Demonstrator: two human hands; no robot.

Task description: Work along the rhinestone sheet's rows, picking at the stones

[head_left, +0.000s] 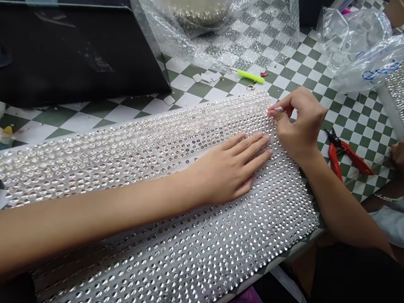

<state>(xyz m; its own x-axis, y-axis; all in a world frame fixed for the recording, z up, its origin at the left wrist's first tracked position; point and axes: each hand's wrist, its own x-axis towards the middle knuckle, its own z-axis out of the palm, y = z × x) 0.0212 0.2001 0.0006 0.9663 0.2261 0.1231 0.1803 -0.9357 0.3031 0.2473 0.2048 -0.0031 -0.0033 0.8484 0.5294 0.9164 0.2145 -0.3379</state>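
A wide sheet set with rows of silvery rhinestones (pixel 202 248) lies across the table in front of me. Flat on top of it rests my left hand (pixel 232 168), its fingers stretched towards the sheet's right end. My right hand (pixel 298 122) is closed in a pinch at the right edge, near the far corner, with thumb and index finger on the sheet's border. What exactly sits between those fingertips is too small to tell. Red-handled cutting pliers (pixel 344 153) lie just right of my right forearm.
A thin yellow-green tool (pixel 251 76), a small ring (pixel 250 88) and white scraps (pixel 206 77) lie beyond the sheet on the checkered cloth (pixel 375 111). Behind are a black box (pixel 78 50), bubble wrap (pixel 252 38) and a clear plastic bag (pixel 369 54). Another person's hand (pixel 398 153) shows at right.
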